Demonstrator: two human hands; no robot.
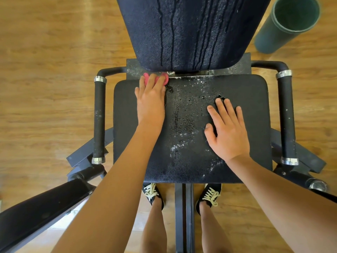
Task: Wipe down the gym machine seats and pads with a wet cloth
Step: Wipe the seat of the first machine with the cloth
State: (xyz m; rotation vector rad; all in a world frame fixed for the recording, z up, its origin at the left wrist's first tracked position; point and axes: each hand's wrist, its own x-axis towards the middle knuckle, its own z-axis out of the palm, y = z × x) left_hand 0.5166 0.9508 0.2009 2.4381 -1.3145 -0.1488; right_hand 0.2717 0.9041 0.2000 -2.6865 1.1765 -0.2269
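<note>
Wood-effect flooring surrounds the machine. Left hand (151,99) presses the pink cloth (156,78) flat at the seat (253,99) rear-left corner; right hand (226,130) rests spread, empty, mid-seat. Risk: pooled water may run off the seat edge onto the floor, creating a slip hazard.

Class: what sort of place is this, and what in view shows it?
Most likely a gym: a padded black machine seat and backrest, foam-grip handles at both sides, and what looks like a rolled mat.

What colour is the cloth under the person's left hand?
Pinkish red; the head view shows the cloth under the left hand on the seat.
</note>
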